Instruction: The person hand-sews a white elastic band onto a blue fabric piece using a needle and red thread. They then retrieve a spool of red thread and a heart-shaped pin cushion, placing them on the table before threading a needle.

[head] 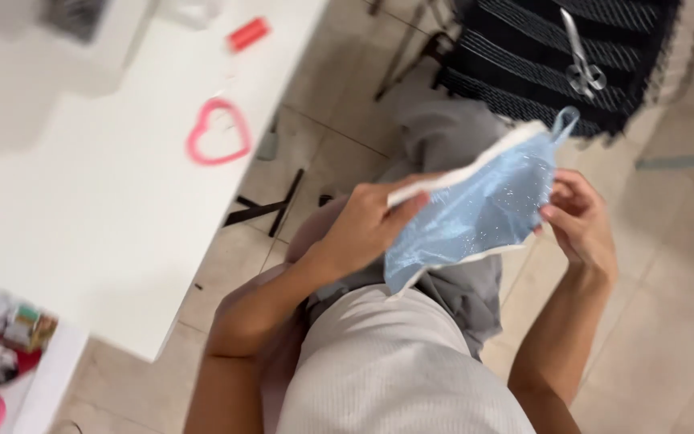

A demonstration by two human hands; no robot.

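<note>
While the person is sitting beside a white tabletop (122, 241), both hands are holding a light blue fabric piece (475, 213) in the air above the lap. The left hand (363, 229) is gripping the fabric at its white upper edge, with the thumb lying along this edge and the fingers closed behind the cloth, so its grip is clamped on the fabric. The right hand (580, 221) is pinching the opposite side of the fabric near a thin blue loop, and its fingertips are pressing together on the cloth. The fabric is hanging between the two hands, a little crumpled, and small shiny dots are showing on its surface.

On the tabletop a pink heart-shaped ring (218, 133) is lying flat, and a small red object (248, 34) is lying further away near the edge. Well apart from the hands, a pair of scissors (581, 60) is resting on a dark striped cloth (524, 56). The person is wearing a pale ribbed top (395, 370), and grey trousers are showing under the fabric. Tiled floor (668, 321) is lying below.
</note>
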